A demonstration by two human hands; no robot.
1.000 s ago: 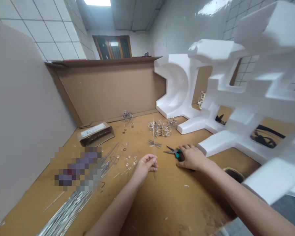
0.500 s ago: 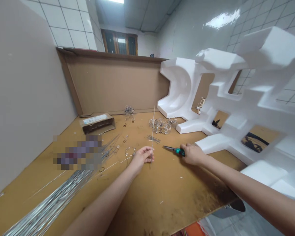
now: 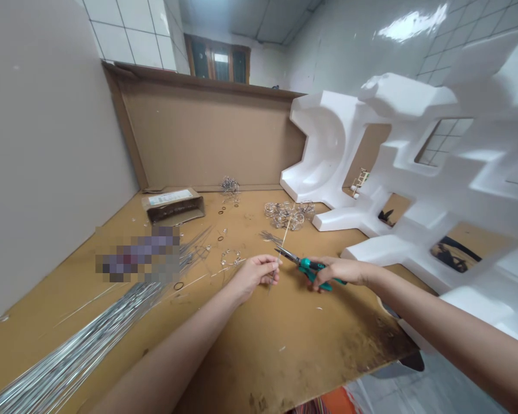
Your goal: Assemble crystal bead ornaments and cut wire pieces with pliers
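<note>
My left hand (image 3: 254, 275) is closed in a pinch on a thin straight wire (image 3: 285, 233) that leans up and to the right from its fingers. My right hand (image 3: 339, 271) grips teal-handled pliers (image 3: 304, 265) just to the right. The pliers' jaws point left and meet the wire close above my left fingers. Both hands hover low over a brown cardboard work surface (image 3: 285, 339).
A long bundle of silver wires (image 3: 73, 351) lies at the lower left. Small wire rings and loops (image 3: 288, 214) lie behind the hands, beside a small cardboard box (image 3: 172, 205). Large white foam blocks (image 3: 414, 172) crowd the right. A cardboard wall (image 3: 207, 138) stands behind.
My right hand has lifted the pliers off the surface and brought their jaws to the wire. The wire has tilted from upright to leaning right. The camera has shifted a little.
</note>
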